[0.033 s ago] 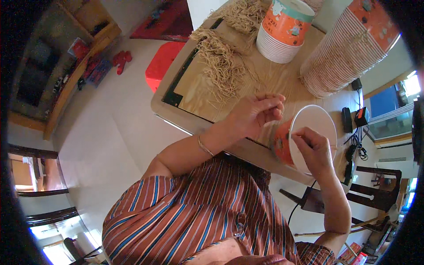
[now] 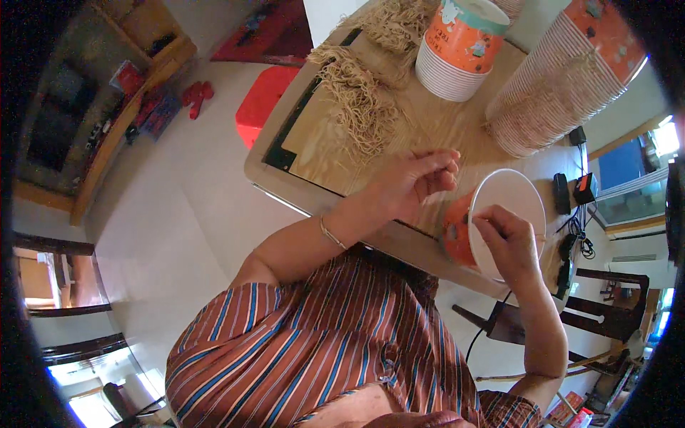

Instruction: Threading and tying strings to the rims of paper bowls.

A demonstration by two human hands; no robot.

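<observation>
An orange paper bucket [image 2: 459, 232] with a white inside lies tilted at the table's near edge, its round mouth facing right. My right hand [image 2: 510, 246] is closed in a pinch in front of that mouth; anything between its fingertips is too small to make out. Just left of the bucket, my left hand [image 2: 417, 182] is raised over the table edge with curled fingers and thumb together, and what it may hold is hidden. A thin tan strand [image 2: 540, 237] shows at the bucket's right rim. Beyond my left hand lies a tangled heap of tan cords [image 2: 360, 107].
A shorter stack of orange and teal paper buckets [image 2: 460, 46] stands at the back of the wooden table [image 2: 314, 146]. To its right leans a tall nested stack [image 2: 553, 93] with tan cords along it. Black adapters [image 2: 585, 187] and cables lie at the right edge. A red stool [image 2: 260, 107] stands beyond the left edge.
</observation>
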